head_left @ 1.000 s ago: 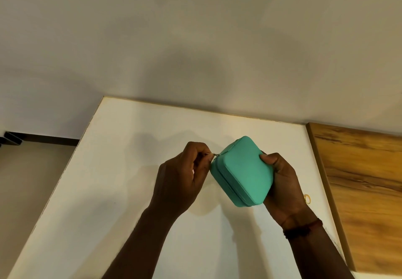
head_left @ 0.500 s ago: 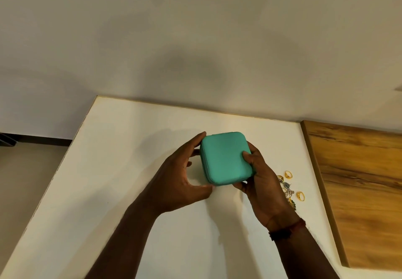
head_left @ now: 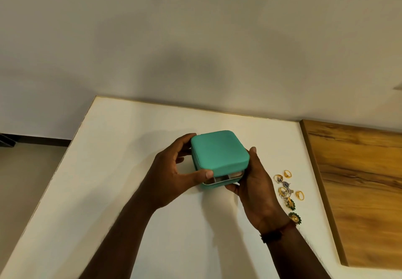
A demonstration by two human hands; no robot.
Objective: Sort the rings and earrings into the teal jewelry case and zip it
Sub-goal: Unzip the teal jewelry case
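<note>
Case: teal jewelry case was at mid-surface, lid cracked open.
Hands: left hand and right hand clamped its sides.
Jewelry: rings and earrings by right edge.
Handling: I judged it light, stiff; hold sides.

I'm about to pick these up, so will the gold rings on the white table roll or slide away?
Likely light and stiff: the gold rings are small metal bands. They seem to lie on their sides on the smooth table, so a push probably slides them; set on edge, they might roll.
</note>
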